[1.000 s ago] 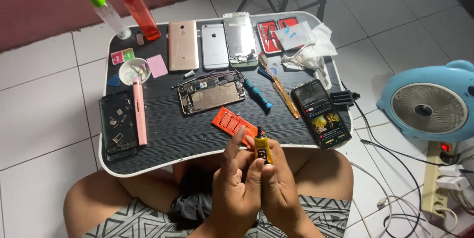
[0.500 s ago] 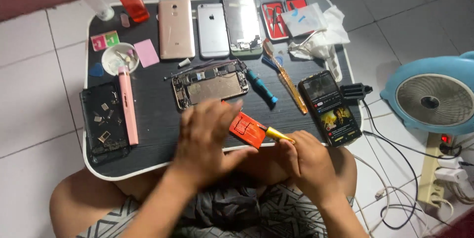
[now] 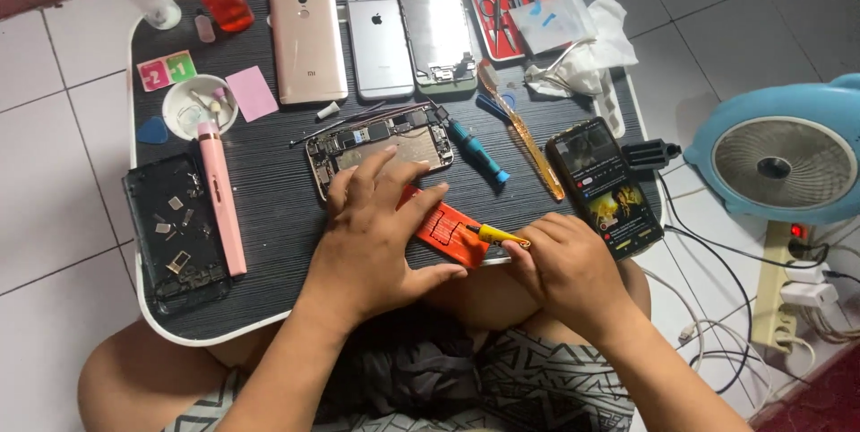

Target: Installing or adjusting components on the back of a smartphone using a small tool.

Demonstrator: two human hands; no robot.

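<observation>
A white tiled floor (image 3: pixel 54 101) carries a low lap table with a black wood-grain tabletop (image 3: pixel 269 217) and white rim, set over the person's crossed legs.

The left hand (image 3: pixel 372 235) lies flat, fingers spread, on the tabletop. Its fingertips touch the lower edge of the opened phone chassis with exposed boards (image 3: pixel 381 147); the palm partly covers the orange rectangular card (image 3: pixel 445 228). The grip of this hand is wide and holds nothing.

The right hand (image 3: pixel 560 271) rests at the near rim of the tabletop. Its grip is closed around the small yellow-handled tool (image 3: pixel 495 235), whose black tip points left and lies over the right end of the orange card.

Surrounding items:
- Pink pen-shaped tool (image 3: pixel 221 195), left of the chassis, beside the black tray of small parts (image 3: pixel 175 230).
- Rose-gold phone (image 3: pixel 308 42), silver phone (image 3: pixel 380 45) and detached screen panel (image 3: pixel 436 29), face down in a row at the far edge.
- Teal-handled screwdriver (image 3: pixel 475 150) and amber plastic pry tool (image 3: pixel 524 141), right of the chassis.
- Black phone with lit screen (image 3: pixel 605 186), just beyond the right hand.
- Light blue fan (image 3: pixel 784 159), on the floor to the right.
</observation>
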